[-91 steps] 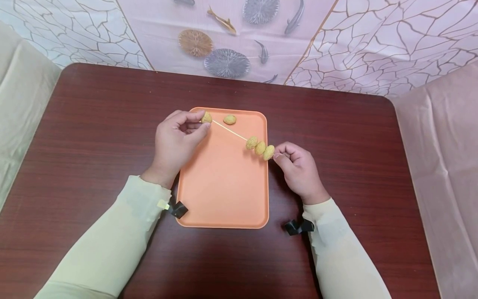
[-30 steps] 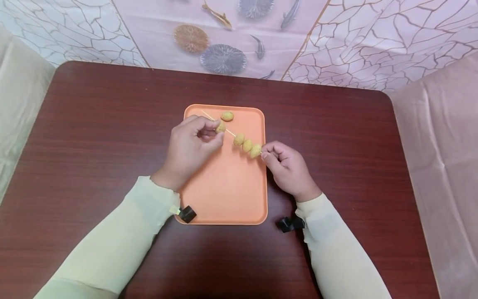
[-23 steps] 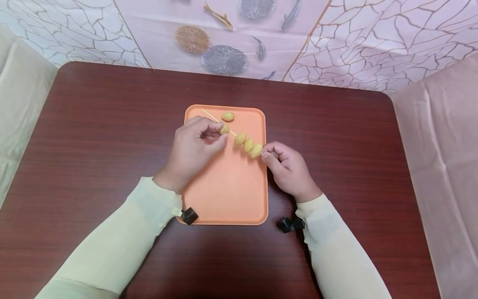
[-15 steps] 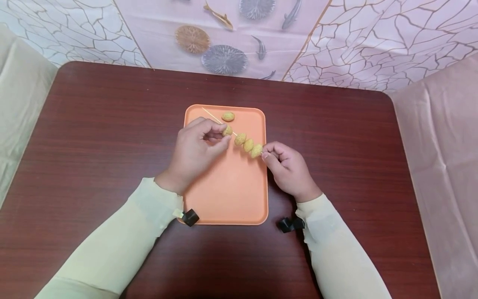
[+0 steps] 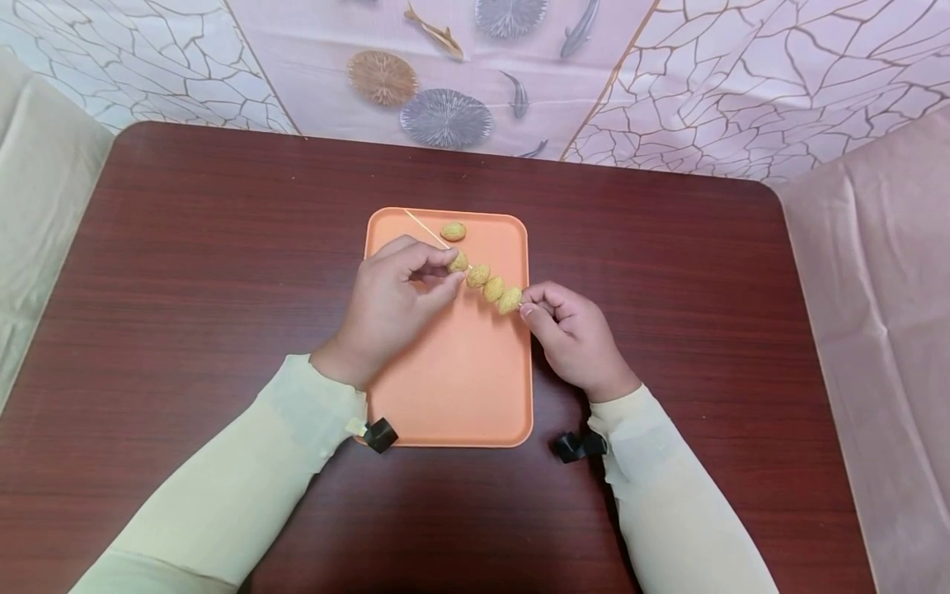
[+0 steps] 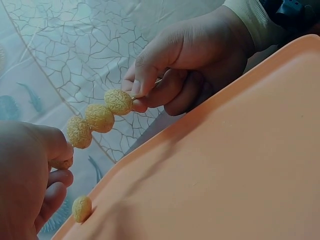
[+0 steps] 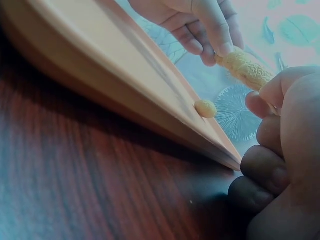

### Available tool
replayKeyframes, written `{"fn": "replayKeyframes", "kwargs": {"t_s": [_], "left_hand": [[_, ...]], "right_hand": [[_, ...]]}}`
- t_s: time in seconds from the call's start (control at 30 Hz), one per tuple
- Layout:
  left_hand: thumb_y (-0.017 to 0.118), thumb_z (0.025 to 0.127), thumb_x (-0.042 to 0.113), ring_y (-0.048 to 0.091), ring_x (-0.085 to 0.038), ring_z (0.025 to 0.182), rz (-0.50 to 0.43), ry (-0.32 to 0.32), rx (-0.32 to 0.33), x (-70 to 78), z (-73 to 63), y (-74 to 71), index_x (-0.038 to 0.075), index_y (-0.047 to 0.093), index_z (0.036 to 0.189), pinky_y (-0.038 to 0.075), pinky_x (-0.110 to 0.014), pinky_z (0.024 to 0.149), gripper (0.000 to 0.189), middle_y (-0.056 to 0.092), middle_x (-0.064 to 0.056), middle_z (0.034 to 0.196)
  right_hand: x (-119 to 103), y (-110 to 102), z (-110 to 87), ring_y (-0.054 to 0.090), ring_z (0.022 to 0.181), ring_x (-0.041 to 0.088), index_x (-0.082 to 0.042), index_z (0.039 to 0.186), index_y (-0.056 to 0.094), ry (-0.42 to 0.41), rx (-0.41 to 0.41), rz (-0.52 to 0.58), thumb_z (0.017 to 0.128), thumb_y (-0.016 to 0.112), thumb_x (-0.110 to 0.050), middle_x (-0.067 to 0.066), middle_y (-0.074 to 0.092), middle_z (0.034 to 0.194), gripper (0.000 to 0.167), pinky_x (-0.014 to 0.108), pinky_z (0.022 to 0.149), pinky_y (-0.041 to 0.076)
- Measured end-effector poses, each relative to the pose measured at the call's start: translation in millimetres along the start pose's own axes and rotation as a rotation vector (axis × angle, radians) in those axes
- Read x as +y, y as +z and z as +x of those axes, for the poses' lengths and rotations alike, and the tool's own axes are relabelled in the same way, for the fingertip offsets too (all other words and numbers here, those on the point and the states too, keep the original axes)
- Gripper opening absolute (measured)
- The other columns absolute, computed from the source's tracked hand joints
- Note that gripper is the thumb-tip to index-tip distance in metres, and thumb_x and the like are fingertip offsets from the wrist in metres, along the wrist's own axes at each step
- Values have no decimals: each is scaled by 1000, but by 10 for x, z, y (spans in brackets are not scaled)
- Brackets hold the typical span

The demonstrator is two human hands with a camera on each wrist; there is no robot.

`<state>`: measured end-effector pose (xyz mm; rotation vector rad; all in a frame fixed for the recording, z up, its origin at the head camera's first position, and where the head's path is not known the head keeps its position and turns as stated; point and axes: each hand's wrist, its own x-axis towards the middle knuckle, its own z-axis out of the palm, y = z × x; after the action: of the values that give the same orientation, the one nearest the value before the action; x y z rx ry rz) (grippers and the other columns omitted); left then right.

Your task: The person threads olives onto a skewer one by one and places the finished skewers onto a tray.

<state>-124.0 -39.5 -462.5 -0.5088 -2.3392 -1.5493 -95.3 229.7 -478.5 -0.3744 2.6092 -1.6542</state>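
In the head view my right hand (image 5: 575, 334) pinches one end of a thin pale skewer (image 5: 425, 227), just beyond several wrinkled, yellow, oval balls threaded on it. Three of these balls (image 5: 493, 289) sit together near the right fingertips. My left hand (image 5: 401, 297) pinches another yellow ball (image 5: 458, 261) on the skewer, close to that group. The bare end of the skewer sticks out past the left fingers, up and to the left. In the left wrist view the row of balls (image 6: 100, 118) hangs above the tray, and the pinched one is mostly hidden by the left hand.
Below the hands lies an orange rectangular tray (image 5: 453, 388) on a dark red-brown table (image 5: 223, 206). One loose yellow ball (image 5: 453, 232) rests on the tray near its far edge. A patterned cloth (image 5: 475, 74) hangs behind the table.
My left hand has slid its ball along the skewer, rightward toward the other three, so more bare skewer shows behind it. Both hands shifted slightly left early on; lately the right stays still.
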Motion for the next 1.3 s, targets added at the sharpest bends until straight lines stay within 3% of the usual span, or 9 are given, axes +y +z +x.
{"fn": "replayKeyframes", "kwargs": {"t_s": [0.23, 0.47, 0.7, 0.83, 1.13, 1.3], "left_hand": [[89, 96, 4, 83, -17, 94, -40, 14, -17, 4, 2, -7, 4, 86, 123, 67, -19, 88, 27, 79, -8, 106], [88, 99, 9, 81, -15, 96, 33, 54, -30, 10, 8, -7, 8, 85, 128, 66, -20, 90, 30, 80, -6, 108], [87, 100, 11, 80, -15, 98, 61, 90, -29, 7, 11, 7, 9, 85, 130, 67, -24, 91, 30, 81, -6, 112], [86, 101, 11, 80, -15, 100, 55, 93, -35, 4, 12, 4, 9, 85, 131, 67, -24, 91, 31, 81, -6, 115], [87, 100, 10, 76, -14, 97, 63, 107, -60, 14, 23, -9, 9, 84, 132, 66, -26, 89, 33, 82, -6, 121], [86, 98, 7, 75, -16, 98, 52, 123, -75, 20, 32, -30, 8, 83, 134, 66, -27, 90, 36, 82, -6, 123]], "right_hand": [[0, -12, 3, 60, 78, 13, -5, 110, 78, 16, -5, -11, 112, 68, -16, 5, 65, 81, 15, 21, 71, 50], [6, -17, 12, 60, 80, 13, -5, 109, 78, 23, -7, 6, 112, 67, -14, 8, 66, 83, 14, 21, 73, 51], [13, -11, 19, 56, 75, 10, 2, 108, 76, 26, -1, 46, 110, 67, -10, 13, 62, 80, 14, 21, 68, 48], [10, -12, 22, 59, 80, 10, 3, 109, 76, 33, 0, 54, 110, 67, -9, 16, 68, 85, 15, 20, 73, 50], [6, -10, 34, 63, 86, 9, 1, 106, 77, 41, 61, 62, 109, 66, -7, 18, 75, 94, 14, 18, 79, 53], [19, -3, 42, 60, 82, 9, 3, 104, 76, 31, 86, 85, 109, 64, -6, 21, 72, 90, 15, 20, 74, 50]]}}
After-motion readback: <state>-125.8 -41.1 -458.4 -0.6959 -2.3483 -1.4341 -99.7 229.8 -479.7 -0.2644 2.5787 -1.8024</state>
